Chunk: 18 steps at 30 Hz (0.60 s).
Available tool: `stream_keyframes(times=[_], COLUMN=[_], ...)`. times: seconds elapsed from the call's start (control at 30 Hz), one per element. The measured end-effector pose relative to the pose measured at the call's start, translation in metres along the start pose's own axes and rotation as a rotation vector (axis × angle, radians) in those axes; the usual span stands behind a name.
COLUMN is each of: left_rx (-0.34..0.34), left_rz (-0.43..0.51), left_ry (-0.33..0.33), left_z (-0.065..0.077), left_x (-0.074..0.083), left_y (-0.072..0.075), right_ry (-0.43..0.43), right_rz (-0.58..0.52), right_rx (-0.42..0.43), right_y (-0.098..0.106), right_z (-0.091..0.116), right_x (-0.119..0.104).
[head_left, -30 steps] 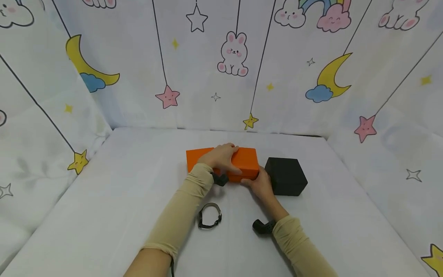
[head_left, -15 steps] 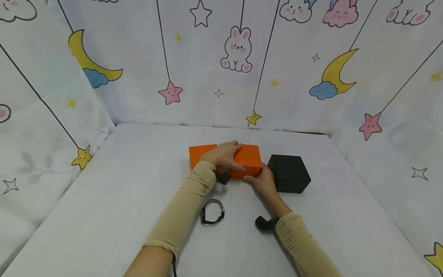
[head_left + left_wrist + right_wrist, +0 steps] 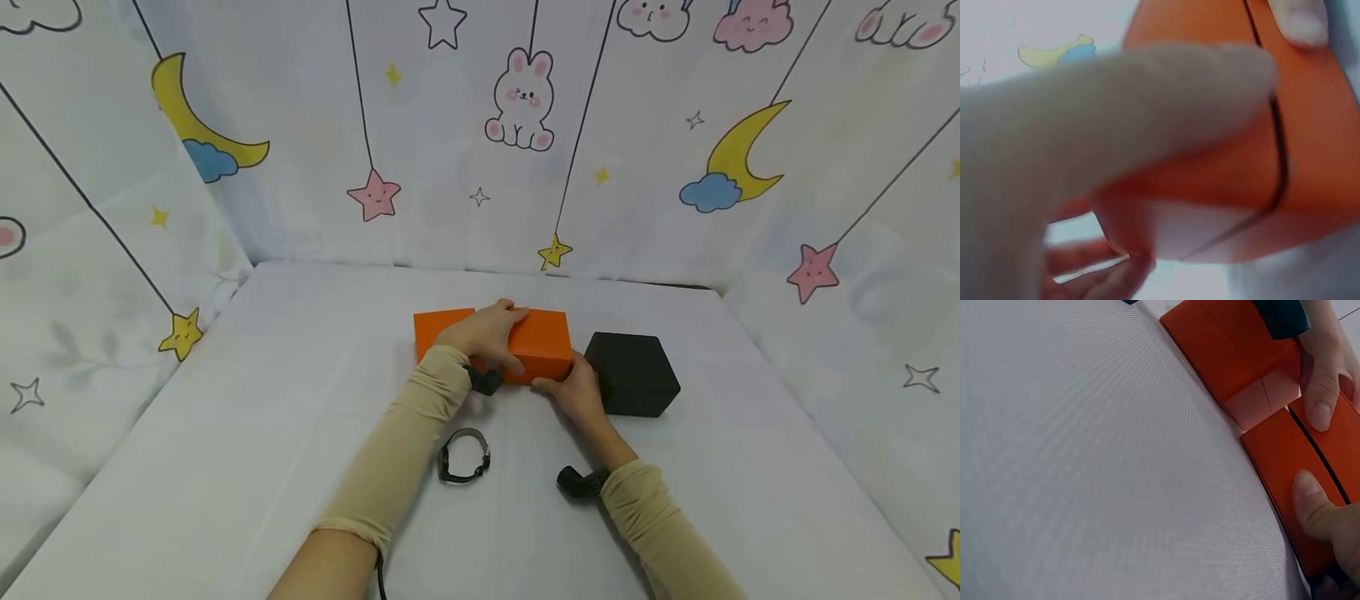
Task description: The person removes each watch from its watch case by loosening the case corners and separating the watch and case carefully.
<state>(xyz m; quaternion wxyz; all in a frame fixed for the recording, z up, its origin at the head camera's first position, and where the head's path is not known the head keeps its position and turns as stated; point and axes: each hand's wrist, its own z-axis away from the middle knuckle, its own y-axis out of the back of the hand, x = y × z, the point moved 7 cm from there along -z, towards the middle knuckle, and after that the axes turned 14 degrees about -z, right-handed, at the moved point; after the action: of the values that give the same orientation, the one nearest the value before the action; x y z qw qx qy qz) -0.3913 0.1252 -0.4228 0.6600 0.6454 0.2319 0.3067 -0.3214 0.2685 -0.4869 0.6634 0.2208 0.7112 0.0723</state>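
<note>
- At the centre of the head view, our left hand grasps the lid of the right orange box; our right hand grips its base at the lower right corner.
- The box thus lies between both hands, with the left orange box adjoining.
- We judge it best to steady the base and draw the lid straight, since tilting could bind the dark seam.

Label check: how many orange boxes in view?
2: the left orange box, partly covered by the left hand, and the right orange box beside it, gripped by that hand and the right hand. More may be hidden.
</note>
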Motion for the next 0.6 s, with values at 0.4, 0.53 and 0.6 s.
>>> stream_keyframes(times=[0.4, 0.53, 0.6], left_rx=[0.043, 0.041, 0.042], left_rz=[0.001, 0.025, 0.040], left_ry=[-0.011, -0.028, -0.038], left_z=[-0.0041, -0.0025, -0.0015], left_x=[-0.0092, -0.0099, -0.0101], left_y=[0.0021, 0.0021, 0.0021], right_ry=[0.000, -0.019, -0.026], right_rz=[0.020, 0.029, 0.031], right_rx=[0.003, 0.006, 0.007], right_y=[0.0020, 0.0009, 0.0005], right_z=[-0.0030, -0.0027, -0.0028], right_x=[-0.0004, 0.0015, 0.0024])
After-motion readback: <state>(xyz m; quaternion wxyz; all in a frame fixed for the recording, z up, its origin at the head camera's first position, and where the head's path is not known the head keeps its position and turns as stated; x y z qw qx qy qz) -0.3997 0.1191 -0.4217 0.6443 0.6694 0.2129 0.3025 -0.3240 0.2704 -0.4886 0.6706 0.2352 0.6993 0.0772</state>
